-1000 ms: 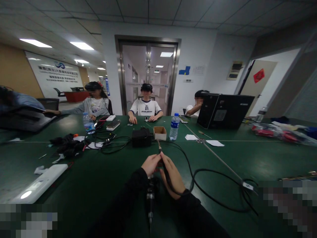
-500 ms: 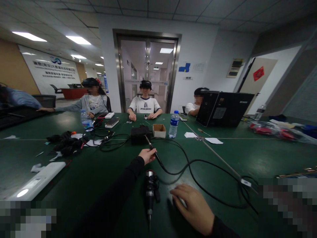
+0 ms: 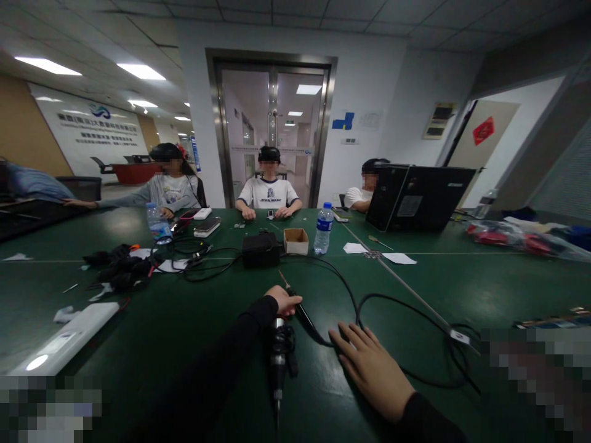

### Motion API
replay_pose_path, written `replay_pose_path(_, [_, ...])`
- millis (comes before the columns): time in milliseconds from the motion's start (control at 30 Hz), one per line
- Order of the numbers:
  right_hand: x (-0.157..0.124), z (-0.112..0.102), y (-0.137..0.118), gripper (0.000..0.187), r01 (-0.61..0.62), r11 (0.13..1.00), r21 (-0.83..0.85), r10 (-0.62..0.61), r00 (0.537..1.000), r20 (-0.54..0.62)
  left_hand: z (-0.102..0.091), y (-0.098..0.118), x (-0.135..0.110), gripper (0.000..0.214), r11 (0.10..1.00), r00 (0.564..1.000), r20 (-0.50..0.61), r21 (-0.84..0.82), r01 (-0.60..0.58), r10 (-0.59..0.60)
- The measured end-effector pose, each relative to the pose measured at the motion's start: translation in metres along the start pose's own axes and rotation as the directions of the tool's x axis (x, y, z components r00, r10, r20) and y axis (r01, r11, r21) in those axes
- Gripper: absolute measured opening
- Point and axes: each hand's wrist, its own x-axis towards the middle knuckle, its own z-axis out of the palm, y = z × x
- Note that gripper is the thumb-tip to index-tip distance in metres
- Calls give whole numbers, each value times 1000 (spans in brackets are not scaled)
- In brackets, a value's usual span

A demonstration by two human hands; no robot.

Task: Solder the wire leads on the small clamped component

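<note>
On our side of the black box (image 3: 261, 250), a little to its right, is the slim corded tool (image 3: 302, 315), its long axis running from a thin tip aimed away and slightly left to a tail slanting back rightward. We have it pinched in the fingers of our left hand (image 3: 283, 301), the nearer hand, narrowed around its front part, so the tip lies beyond them and the tail behind. Our right hand (image 3: 369, 369) is farther right of the box and nearer us, palm down, fingers wide, holding nothing we can see; they are close to the cable (image 3: 322, 339), touching or not we cannot tell. Straight toward us from the box, a silver-and-black tool (image 3: 278, 354) lies on the counter (image 3: 184, 320); just right of the box stands a carton (image 3: 296, 248).
</note>
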Motion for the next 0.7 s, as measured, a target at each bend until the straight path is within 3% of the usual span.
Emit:
replay_pose_path(100, [-10, 0, -5, 49, -8, 997, -77, 6, 999, -33, 3, 5, 1, 40, 977, 993, 37, 188, 101, -110])
replay_pose_path(167, [-14, 0, -8, 50, -14, 992, -124, 10, 999, -37, 4, 11, -1, 38, 969, 992, 51, 228, 99, -114])
replay_pose_path(333, [-5, -15, -24, 49, -4, 996, -87, -3, 996, -88, -15, 20, -21, 28, 957, 998, -23, 287, -41, 50])
replay_pose_path(500, [41, -37, -54, 33, 15, 983, 182, -4, 998, -58, -40, 21, -74, 25, 812, 942, -175, 567, -141, 286])
replay_pose_path(600, [82, -32, -65, 29, -4, 964, 266, -3, 1000, 24, -30, 17, -110, 50, 784, 921, -260, 616, -74, 292])
replay_pose_path(700, [115, -18, -70, 29, -56, 940, 336, 29, 996, 84, -8, 12, -135, 73, 797, 944, -231, 601, -53, 237])
